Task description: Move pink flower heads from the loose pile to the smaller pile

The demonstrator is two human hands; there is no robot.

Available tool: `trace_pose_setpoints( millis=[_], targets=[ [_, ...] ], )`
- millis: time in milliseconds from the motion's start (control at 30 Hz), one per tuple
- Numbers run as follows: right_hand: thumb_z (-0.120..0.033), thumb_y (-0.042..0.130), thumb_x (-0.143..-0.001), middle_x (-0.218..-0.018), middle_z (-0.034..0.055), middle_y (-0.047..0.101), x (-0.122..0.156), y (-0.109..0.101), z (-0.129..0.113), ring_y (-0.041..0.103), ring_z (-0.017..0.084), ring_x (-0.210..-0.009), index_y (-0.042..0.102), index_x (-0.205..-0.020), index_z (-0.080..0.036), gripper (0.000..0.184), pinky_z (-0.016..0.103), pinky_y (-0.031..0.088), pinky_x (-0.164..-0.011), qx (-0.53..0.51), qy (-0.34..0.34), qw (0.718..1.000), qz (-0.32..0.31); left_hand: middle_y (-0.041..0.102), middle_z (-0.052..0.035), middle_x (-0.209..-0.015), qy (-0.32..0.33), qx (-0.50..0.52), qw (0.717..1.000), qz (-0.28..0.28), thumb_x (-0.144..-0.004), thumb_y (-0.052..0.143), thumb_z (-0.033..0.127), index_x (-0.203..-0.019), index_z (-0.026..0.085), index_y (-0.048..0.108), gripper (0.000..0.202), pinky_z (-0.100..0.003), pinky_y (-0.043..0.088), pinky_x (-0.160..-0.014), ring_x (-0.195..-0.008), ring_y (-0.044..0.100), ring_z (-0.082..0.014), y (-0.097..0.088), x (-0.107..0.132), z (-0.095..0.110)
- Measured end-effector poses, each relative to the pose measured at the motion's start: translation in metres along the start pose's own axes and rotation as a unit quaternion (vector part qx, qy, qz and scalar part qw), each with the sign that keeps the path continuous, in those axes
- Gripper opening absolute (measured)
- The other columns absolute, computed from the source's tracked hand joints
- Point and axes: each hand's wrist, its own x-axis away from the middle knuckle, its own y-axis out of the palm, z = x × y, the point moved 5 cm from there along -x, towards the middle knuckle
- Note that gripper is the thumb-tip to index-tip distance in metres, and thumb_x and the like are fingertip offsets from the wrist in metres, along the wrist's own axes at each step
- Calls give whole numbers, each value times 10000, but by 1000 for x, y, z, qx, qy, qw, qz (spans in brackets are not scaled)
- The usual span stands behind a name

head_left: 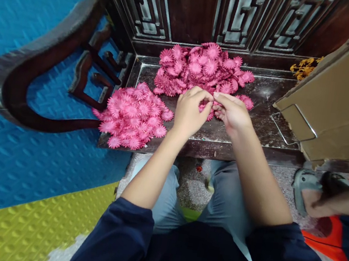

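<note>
My left hand [191, 109] is closed in a pinch above the wooden bench, fingers curled. Opposite it, my right hand [234, 113] brings its thumb and fingertips together, almost touching the left fingertips. Pink petals of an artificial flower [210, 116] show between and just below the fingers; most of it is covered by the hands. Behind the hands lies a large heap of darker pink artificial flowers [201, 66]. To the left, a second heap of lighter pink flowers [135, 115] reaches the bench's front edge.
The dark wooden bench [264, 105] has a carved back and a curved armrest [7, 73] at left. A cardboard box [347, 87] stands at right, with a bent metal wire frame [295, 123] before it and yellow-orange pieces [305, 68] behind. Another person's sandalled foot [310, 196] is nearby.
</note>
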Motion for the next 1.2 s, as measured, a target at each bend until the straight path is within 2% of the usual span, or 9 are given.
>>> trace_pose_setpoints(
  millis=[100,267,633,900,1200],
  targets=[
    [-307,700,-662,-733,-10,674,0,-1,0,573,82,-590,680,-803,-193,183,254,495,-628,3,6,1000,-2,598,-21,-856,-16,4,999,35,-793,599,195,-829,196,610,38,-313,437,-792,-811,554,-155,-5,-1,-8],
    [-326,696,-685,-783,7,685,3,3,-1,617,105,-660,686,-813,-198,181,274,511,-673,21,7,999,-26,611,-13,-812,-27,30,998,44,-795,622,286,-804,207,642,82,-302,449,-759,-765,558,-148,-7,-2,-13],
    [-394,720,-660,-724,4,681,3,3,-1,611,100,-639,695,-788,-200,233,258,498,-639,43,-3,998,-49,642,-6,-790,-99,140,984,53,-770,642,242,-789,196,678,62,-260,465,-671,-701,571,-118,-2,-3,-24],
    [-336,699,-669,-741,-7,685,1,4,-1,605,105,-646,704,-790,-209,175,292,501,-679,47,-30,998,-43,618,-1,-744,-75,101,989,80,-776,618,200,-730,191,664,66,-256,463,-665,-676,559,-114,-8,-2,-18],
    [-307,653,-680,-807,-10,701,2,5,-1,582,77,-620,691,-764,-205,137,256,485,-659,69,-45,996,-27,608,-9,-727,-86,97,989,76,-804,570,202,-718,185,632,108,-252,450,-647,-684,562,-123,-5,-2,-20]
  ],
)
